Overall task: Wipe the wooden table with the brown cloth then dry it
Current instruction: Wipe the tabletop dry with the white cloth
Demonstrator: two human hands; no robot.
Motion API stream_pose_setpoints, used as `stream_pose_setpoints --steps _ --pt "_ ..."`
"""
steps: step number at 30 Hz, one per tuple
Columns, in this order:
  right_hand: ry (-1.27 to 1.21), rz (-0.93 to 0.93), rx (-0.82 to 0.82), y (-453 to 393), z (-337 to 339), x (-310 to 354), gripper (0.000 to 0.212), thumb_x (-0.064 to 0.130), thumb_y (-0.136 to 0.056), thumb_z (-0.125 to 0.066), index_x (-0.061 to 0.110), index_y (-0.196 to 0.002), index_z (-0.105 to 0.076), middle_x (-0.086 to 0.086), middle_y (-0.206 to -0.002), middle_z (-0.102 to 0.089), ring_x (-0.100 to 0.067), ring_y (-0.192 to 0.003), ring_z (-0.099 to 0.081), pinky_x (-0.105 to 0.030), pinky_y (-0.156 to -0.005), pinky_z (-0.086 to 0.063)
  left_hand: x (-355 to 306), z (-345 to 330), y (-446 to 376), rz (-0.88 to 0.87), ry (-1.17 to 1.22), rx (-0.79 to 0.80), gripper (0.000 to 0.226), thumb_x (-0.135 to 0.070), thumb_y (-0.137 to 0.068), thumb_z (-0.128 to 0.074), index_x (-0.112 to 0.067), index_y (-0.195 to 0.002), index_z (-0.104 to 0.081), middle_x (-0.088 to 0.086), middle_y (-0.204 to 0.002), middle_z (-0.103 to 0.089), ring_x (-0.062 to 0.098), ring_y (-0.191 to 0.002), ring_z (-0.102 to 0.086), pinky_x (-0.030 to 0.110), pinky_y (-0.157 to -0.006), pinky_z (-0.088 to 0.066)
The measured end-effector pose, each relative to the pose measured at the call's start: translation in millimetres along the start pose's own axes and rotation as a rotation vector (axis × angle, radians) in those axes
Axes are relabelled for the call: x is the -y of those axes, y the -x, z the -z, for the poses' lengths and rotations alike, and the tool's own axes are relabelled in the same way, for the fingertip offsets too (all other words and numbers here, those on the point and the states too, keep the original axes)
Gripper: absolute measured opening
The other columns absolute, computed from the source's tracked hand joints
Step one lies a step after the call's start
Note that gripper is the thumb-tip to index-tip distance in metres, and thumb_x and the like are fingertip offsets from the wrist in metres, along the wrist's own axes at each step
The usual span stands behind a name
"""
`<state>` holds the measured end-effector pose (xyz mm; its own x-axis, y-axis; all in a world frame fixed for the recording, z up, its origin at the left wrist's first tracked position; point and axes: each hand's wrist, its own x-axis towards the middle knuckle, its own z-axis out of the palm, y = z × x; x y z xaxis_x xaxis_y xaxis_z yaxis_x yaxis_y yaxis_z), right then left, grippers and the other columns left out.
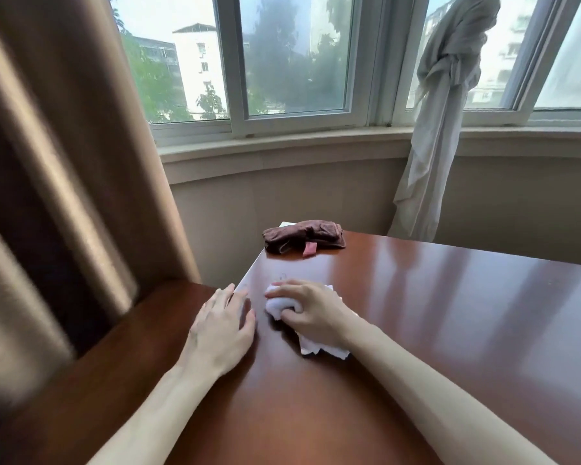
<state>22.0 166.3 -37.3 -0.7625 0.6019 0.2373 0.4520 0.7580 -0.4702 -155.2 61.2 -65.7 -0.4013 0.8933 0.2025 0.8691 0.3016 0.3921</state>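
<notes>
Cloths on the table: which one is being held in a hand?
The white cloth, bunched under the right hand near the table's corner. The brown cloth lies untouched at the far edge.

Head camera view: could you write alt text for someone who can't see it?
A person's right hand grips a crumpled white paper towel against a glossy wooden table, while the left hand rests flat near the table's left edge. A folded brown cloth lies at the far corner, below a bay window with a tan curtain on the left.
</notes>
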Motion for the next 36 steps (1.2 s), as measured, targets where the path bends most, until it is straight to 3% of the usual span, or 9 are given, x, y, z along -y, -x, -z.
stream_pose_setpoints --steps 3,8,14,16,18,21,29,32,36 --pt "0.051 -0.046 -0.043 -45 -12 -16 0.044 0.034 -0.085 -0.051 0.039 -0.126 -0.067 0.018 -0.139 -0.059 -0.008 -0.125 -0.056 -0.029 -0.101 -0.046 6 -9 13 0.010 -0.014 -0.003 0.060 -0.057 -0.098 -0.035 -0.034 -0.153 -0.034 -0.006 -0.161 -0.032 0.017 -0.145 -0.034 0.036 -0.115 -0.035" --pt "0.084 -0.051 -0.069 -112 -27 -22 0.036 0.027 -0.091 -0.053 0.036 -0.123 -0.068 0.017 -0.139 -0.057 -0.007 -0.126 -0.053 -0.024 -0.086 -0.037 5 -9 8 0.023 0.025 -0.021 0.066 -0.060 -0.097 -0.034 -0.035 -0.157 -0.024 -0.014 -0.164 -0.021 0.008 -0.147 -0.025 0.032 -0.113 -0.034" --pt "0.020 0.109 0.040 -110 -51 5 0.040 0.023 -0.087 -0.050 0.033 -0.120 -0.069 0.017 -0.134 -0.060 -0.005 -0.119 -0.055 -0.021 -0.093 -0.041 10 -4 5 0.056 0.148 0.010 0.083 -0.057 -0.090 -0.047 -0.023 -0.160 -0.019 -0.012 -0.159 -0.031 0.007 -0.145 -0.030 0.027 -0.115 -0.033" --pt "0.023 0.068 0.022 -102 -54 17 0.041 0.023 -0.088 -0.051 0.035 -0.123 -0.067 0.017 -0.135 -0.059 -0.007 -0.121 -0.056 -0.026 -0.095 -0.045 10 5 4 0.100 0.269 0.015 0.085 -0.051 -0.085 -0.051 -0.018 -0.158 -0.024 -0.006 -0.151 -0.040 0.010 -0.141 -0.038 0.023 -0.113 -0.033" --pt "0.014 0.040 0.009 -86 -60 36 0.040 0.023 -0.090 -0.052 0.033 -0.125 -0.067 0.014 -0.138 -0.058 -0.010 -0.124 -0.056 -0.026 -0.096 -0.042 9 18 8 0.158 0.394 0.031 0.079 -0.028 -0.085 -0.061 -0.014 -0.156 -0.028 0.001 -0.144 -0.043 0.014 -0.138 -0.041 0.013 -0.108 -0.027" --pt "0.007 0.089 0.004 -51 -71 74 0.039 0.023 -0.091 -0.050 0.027 -0.127 -0.065 0.007 -0.138 -0.059 -0.013 -0.127 -0.054 -0.025 -0.100 -0.039 20 43 31 0.193 0.394 0.050 0.079 -0.007 -0.077 -0.057 -0.014 -0.152 -0.036 0.003 -0.142 -0.044 0.015 -0.137 -0.040 0.012 -0.105 -0.024" --pt "-0.034 0.201 -0.028 46 -98 163 0.036 0.031 -0.088 -0.039 0.024 -0.105 -0.070 0.004 -0.110 -0.068 -0.018 -0.098 -0.064 -0.034 -0.083 -0.050 61 83 145 0.059 0.098 -0.165 0.039 -0.015 -0.092 -0.043 -0.026 -0.125 -0.061 -0.009 -0.125 -0.057 0.015 -0.117 -0.056 0.040 -0.096 -0.050" --pt "-0.092 0.246 -0.011 80 -104 189 0.030 0.023 -0.084 -0.044 0.015 -0.097 -0.070 0.000 -0.103 -0.069 -0.021 -0.089 -0.063 -0.029 -0.073 -0.045 55 91 171 0.054 0.146 -0.151 0.049 -0.021 -0.082 -0.032 -0.027 -0.120 -0.063 -0.014 -0.124 -0.058 0.013 -0.113 -0.059 0.041 -0.097 -0.050" --pt "-0.179 0.359 0.096 136 -87 196 0.025 0.018 -0.084 -0.046 0.019 -0.094 -0.070 0.005 -0.106 -0.068 -0.013 -0.095 -0.062 -0.026 -0.081 -0.049 53 95 201 -0.022 0.192 -0.076 0.055 -0.021 -0.076 -0.034 -0.030 -0.122 -0.063 -0.021 -0.125 -0.059 0.006 -0.114 -0.060 0.038 -0.098 -0.051"
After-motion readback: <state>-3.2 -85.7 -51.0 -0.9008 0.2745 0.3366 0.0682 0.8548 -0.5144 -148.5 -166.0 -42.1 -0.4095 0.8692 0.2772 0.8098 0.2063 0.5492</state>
